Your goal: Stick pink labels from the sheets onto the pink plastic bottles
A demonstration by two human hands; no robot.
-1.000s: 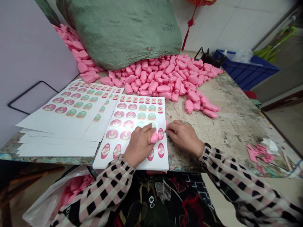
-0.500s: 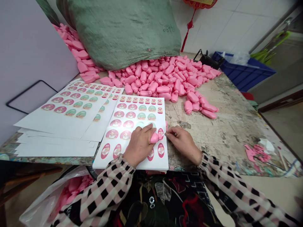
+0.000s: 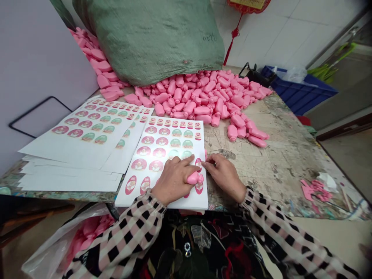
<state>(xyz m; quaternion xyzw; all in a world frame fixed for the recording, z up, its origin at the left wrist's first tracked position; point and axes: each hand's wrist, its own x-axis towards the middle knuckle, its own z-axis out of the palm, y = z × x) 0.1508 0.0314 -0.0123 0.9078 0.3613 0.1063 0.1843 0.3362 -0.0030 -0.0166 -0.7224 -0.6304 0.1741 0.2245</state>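
Observation:
A small pink plastic bottle (image 3: 192,178) lies in my left hand (image 3: 174,179), its neck pointing right past the curled fingers. This hand rests over a white sheet of stickers (image 3: 162,195), printed in rows of pink and green labels. My right hand (image 3: 225,174) is at the sheet's right edge, thumb and forefinger pinched at the rim of a pink oval sticker (image 3: 198,162). Part of that sticker's rim is hidden by the fingertips. Below the bottle's neck, another oval sticker (image 3: 199,188) is partly covered.
More sticker sheets (image 3: 72,151) are stacked at the left. A heap of pink bottles (image 3: 203,95) spills from beneath a green sack (image 3: 157,38). A blue crate (image 3: 305,91) stands at the back right. Pink scraps (image 3: 318,190) lie near the table's right edge.
My left hand has tilted and lowered the bottle, whose neck has moved down off the upper oval sticker. My right fingertips have shifted slightly left onto that sticker's edge.

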